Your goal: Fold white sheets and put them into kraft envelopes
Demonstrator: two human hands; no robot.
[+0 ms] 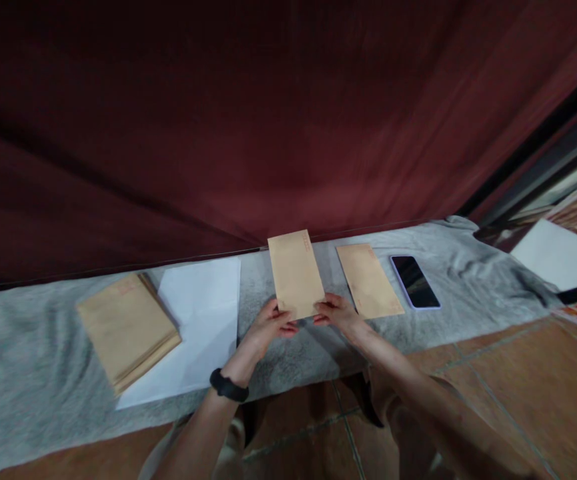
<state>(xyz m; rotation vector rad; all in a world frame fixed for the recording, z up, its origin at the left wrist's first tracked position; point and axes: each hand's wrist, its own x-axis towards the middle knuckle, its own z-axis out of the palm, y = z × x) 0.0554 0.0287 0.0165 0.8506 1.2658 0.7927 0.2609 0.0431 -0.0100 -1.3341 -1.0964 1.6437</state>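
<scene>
A tan paper envelope [296,273] with small red print near its top right is held up over the bench by both hands. My left hand [271,323] pinches its lower left corner. At the lower right corner, my right hand [337,312] grips it between thumb and fingers. Another tan envelope [370,280] lies flat just right of my right hand. To the left, a stack of tan envelopes [128,327] rests partly on white paper sheets [201,320].
A phone [415,282] with a pale purple edge lies right of the flat envelope. Grey cloth [488,287] covers the long bench, and a dark red curtain [268,120] hangs behind it. Brown floor tiles [518,380] show in front. A white sheet [558,253] is at far right.
</scene>
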